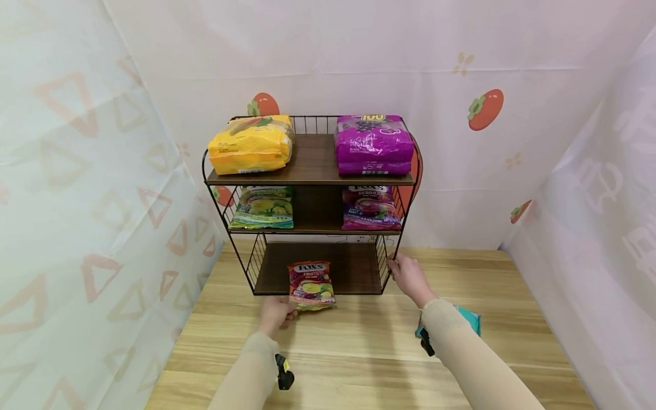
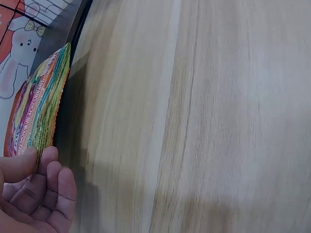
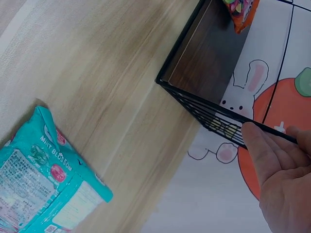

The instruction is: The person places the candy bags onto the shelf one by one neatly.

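My left hand [image 1: 275, 312] pinches the lower left corner of a red Fox's Fruits candy bag [image 1: 310, 282] between thumb and fingers. The bag leans tilted at the front edge of the bottom shelf [image 1: 353, 267], its lower end over the table. In the left wrist view, the thumb and fingertips meet on the corner of the candy bag [image 2: 39, 104]. My right hand [image 1: 410, 279] holds the right front post of the dark three-tier shelf rack [image 1: 314, 162]. The right wrist view has the fingers and thumb around that thin black bar.
Yellow [image 1: 251, 145] and purple [image 1: 374, 145] bags lie on the top shelf. Green [image 1: 263, 206] and berry [image 1: 370, 206] Fox's bags stand on the middle one. A teal candy bag [image 3: 53, 170] lies on the wooden table [image 1: 353, 353], partly behind my right forearm in the head view.
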Available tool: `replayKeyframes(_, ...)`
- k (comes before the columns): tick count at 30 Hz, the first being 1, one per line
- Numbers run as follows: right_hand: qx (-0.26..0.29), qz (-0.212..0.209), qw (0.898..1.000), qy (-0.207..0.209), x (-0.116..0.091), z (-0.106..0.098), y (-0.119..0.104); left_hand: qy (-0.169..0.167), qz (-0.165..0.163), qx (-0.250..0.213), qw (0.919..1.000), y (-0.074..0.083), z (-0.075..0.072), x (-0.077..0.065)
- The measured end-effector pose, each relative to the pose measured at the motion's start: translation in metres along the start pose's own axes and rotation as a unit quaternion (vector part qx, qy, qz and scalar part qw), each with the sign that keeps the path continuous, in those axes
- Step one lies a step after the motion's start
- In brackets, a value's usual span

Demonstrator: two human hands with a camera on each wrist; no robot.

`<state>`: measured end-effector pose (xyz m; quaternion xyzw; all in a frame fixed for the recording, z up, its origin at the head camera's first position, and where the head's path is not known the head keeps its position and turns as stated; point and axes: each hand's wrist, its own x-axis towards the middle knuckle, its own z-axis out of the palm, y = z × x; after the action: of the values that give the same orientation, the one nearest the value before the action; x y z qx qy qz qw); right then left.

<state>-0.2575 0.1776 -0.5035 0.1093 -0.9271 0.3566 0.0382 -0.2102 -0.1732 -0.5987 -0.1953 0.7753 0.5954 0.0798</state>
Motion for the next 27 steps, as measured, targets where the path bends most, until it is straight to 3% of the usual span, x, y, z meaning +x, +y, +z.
replayKeyframes(11, 0.0, -0.011, 1.0, 0.008, 0.0, 0.002, 0.003, 0.021, -0.009, -0.044, 0.9988, 0.002, -0.03, -0.007)
replayKeyframes(19, 0.004, -0.006, 1.0, -0.002, 0.0, 0.001, 0.002, 0.04, -0.022, -0.06, 0.9972, -0.003, -0.046, -0.003)
replayKeyframes(27, -0.001, -0.013, 1.0, 0.003, -0.001, 0.0, 0.003, 0.046, -0.037, -0.118, 0.9913, 0.003, -0.058, -0.01)
